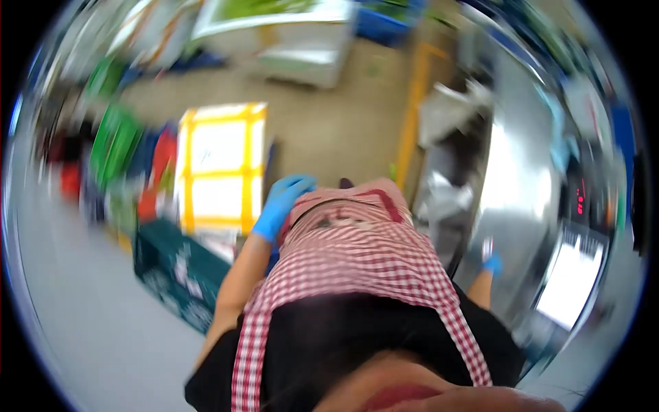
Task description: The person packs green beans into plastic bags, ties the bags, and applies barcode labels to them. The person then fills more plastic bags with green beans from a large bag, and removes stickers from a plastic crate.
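Note:
My left hand [283,202], in a blue glove, lies against the side of the red-and-white checked apron [343,254] with its fingers stretched out, holding nothing that I can see. On the right, my right hand [492,264], also in a blue glove, is low over the steel table [515,172]. A small bright thing [487,246] shows at its fingers, too blurred to name.
A white box with yellow tape [220,168] stands left of my body, near a dark green crate [175,275]. Green crates [115,144] are farther left. White bags [449,113] lie beside the table. At the right are a bright screen [571,278] and a red digital display [581,197].

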`<state>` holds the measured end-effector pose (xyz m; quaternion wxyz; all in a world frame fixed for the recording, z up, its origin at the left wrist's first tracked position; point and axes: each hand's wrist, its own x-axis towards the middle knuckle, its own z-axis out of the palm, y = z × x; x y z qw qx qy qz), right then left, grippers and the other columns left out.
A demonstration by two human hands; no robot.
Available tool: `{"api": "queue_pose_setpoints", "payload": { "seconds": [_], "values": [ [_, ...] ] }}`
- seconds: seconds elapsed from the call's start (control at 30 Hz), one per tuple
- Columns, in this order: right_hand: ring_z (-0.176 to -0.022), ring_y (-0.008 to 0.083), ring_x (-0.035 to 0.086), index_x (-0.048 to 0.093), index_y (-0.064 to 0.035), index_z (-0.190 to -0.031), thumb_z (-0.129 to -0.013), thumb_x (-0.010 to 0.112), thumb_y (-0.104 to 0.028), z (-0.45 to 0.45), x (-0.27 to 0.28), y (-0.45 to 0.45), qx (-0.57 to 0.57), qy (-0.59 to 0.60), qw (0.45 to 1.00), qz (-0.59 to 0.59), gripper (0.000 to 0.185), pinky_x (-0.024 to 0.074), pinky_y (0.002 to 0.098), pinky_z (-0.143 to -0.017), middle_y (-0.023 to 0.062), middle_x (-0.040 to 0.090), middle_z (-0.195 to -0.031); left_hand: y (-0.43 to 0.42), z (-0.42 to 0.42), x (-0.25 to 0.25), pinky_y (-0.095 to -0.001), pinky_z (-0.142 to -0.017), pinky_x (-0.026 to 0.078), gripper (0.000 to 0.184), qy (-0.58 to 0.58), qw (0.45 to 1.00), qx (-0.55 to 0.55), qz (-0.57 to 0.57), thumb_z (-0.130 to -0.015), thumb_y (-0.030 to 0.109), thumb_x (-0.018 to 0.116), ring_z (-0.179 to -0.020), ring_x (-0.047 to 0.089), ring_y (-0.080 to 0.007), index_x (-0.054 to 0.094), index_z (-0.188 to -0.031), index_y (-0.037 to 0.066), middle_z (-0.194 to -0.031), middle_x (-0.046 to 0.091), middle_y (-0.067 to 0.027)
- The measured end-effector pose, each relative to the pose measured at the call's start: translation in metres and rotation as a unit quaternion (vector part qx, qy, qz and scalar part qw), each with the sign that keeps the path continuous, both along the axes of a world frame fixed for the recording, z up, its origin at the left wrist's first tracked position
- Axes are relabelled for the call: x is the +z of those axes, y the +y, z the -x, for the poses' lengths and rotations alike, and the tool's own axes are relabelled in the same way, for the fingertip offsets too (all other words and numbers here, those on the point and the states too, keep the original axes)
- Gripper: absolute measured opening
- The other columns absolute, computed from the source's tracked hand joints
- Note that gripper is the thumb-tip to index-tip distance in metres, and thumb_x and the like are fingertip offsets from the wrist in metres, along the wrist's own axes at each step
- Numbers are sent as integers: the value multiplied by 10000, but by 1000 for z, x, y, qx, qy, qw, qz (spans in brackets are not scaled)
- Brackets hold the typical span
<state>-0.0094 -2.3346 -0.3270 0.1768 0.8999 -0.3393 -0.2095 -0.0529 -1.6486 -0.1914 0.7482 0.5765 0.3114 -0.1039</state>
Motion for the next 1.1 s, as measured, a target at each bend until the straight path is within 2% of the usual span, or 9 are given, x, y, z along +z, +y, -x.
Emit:
{"api": "queue_pose_setpoints", "payload": {
  "seconds": [0.13, 0.27, 0.37, 0.43, 0.53, 0.63, 0.9, 1.0, 1.1],
  "values": [
    [-587, 237, 532, 613, 23, -737, -817, 508, -257, -75, 44, 65, -34, -383, 915, -125, 309, 424, 394, -543, 144, 598, -685, 13, 48, -23, -265, -766, 410, 222, 27, 987, 124, -95, -804, 222, 562, -843, 532, -127, 610, -922, 40, -882, 594, -41],
    [-549, 293, 523, 586, 79, -625, -789, 543, -274, -180, 72, 202, 135, -453, 829, -298, 391, 414, 434, -548, 200, 578, -615, 10, 140, -62, -300, -803, 400, 367, 98, 911, 399, -31, -788, 304, 573, -918, 498, -168, 552, -1056, 55, -997, 542, -93],
    [-668, 247, 536, 597, 84, -796, -806, 540, -217, -255, 54, 311, 286, -401, 743, -454, 306, 431, 378, -645, 176, 605, -763, 17, 212, -41, -375, -952, 300, 620, 119, 836, 506, 174, -760, 436, 583, -1178, 327, -289, 396, -1272, 140, -1332, 286, -191],
    [-778, 207, 529, 577, 72, -946, -818, 534, -147, -280, 42, 399, 357, -334, 663, -566, 257, 425, 335, -743, 127, 603, -909, 13, 288, -119, -400, -976, 275, 661, 130, 742, 630, 187, -746, 461, 592, -1201, 293, -327, 370, -1293, 164, -1356, 251, -172],
    [-838, 149, 521, 578, 34, -1007, -816, 546, -113, -263, 40, 535, 417, -189, 624, -633, 243, 430, 270, -754, 76, 587, -955, 14, 365, -139, -412, -975, 257, 772, 173, 593, 758, 209, -696, 483, 642, -1230, 267, -313, 334, -1318, 145, -1381, 238, -143],
    [-807, 130, 527, 579, 22, -1000, -811, 549, -94, -181, 32, 662, 455, 27, 593, -664, 224, 429, 248, -735, 54, 586, -916, 24, 432, -151, -386, -989, 249, 715, 117, 519, 819, 216, -749, 479, 587, -1247, 245, -309, 298, -1344, 206, -1409, 170, -144],
    [-832, 172, 578, 579, 0, -1035, -795, 597, -170, 117, 36, 826, 609, 413, 490, -466, 295, 455, 288, -755, 125, 620, -920, 65, 530, -167, -388, -1031, 187, 707, 69, 460, 858, 215, -795, 354, 582, -1273, 209, -314, 222, -1368, 148, -1425, 110, -133],
    [-880, 170, 570, 568, 3, -1056, -803, 595, -162, 153, 23, 831, 588, 453, 495, -452, 303, 445, 282, -795, 120, 614, -970, 84, 557, -207, -381, -966, 286, 531, 76, 410, 870, 264, -792, 308, 597, -1131, 407, -256, 412, -1253, 121, -1274, 397, -115],
    [-908, 188, 573, 566, 13, -1056, -798, 599, -175, 154, 26, 830, 568, 473, 532, -413, 321, 445, 288, -809, 132, 611, -993, 97, 574, -229, -396, -898, 356, 460, 38, 466, 854, 228, -794, 253, 595, -999, 489, -247, 442, -1200, 98, -1159, 486, -97]
  ]
}}
